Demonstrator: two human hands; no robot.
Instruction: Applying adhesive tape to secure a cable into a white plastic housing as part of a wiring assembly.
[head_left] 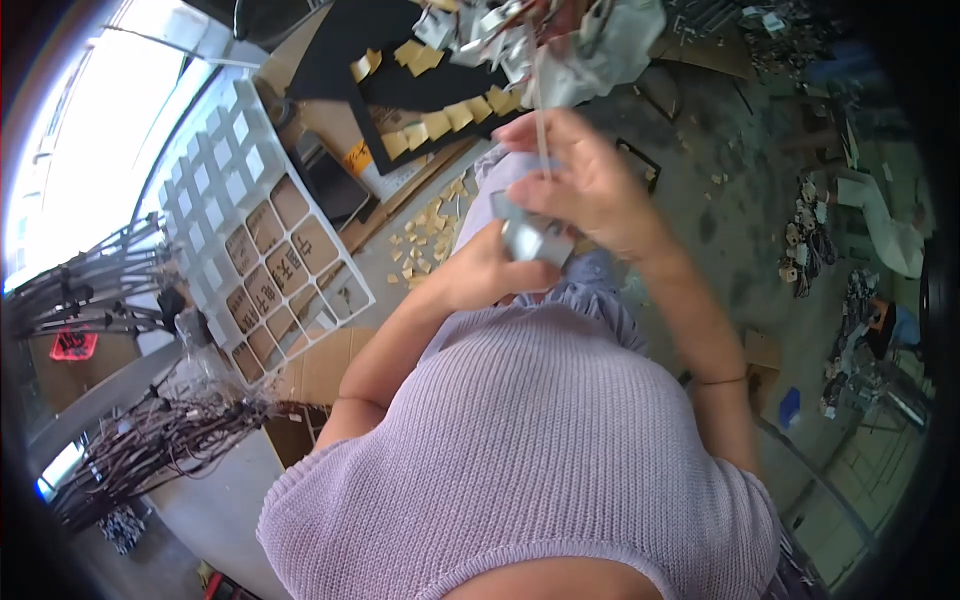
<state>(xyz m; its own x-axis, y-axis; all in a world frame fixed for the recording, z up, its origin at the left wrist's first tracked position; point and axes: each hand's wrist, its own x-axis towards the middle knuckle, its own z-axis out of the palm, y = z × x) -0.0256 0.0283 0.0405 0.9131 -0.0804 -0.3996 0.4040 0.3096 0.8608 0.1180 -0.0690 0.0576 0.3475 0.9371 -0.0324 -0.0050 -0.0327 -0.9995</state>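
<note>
My left hand (478, 272) is closed around a small silver-grey block-like piece (540, 243), held in front of my lap. Just above it and to the right is my right hand (590, 185), slightly blurred by motion. Its thumb and fingers pinch a thin pale cord (542, 130), which runs up toward a heap of wires and white plastic wrapping (570, 50). Whether the cord joins the grey piece is hidden by my fingers.
On the left stands a white grid tray (318, 238), with bundles of dark cables (160, 440) below it. A black board (372, 125) carries several yellowish tabs (438, 123). Small yellowish scraps (425, 235) lie on the floor. Wire connectors (800, 240) lie at right.
</note>
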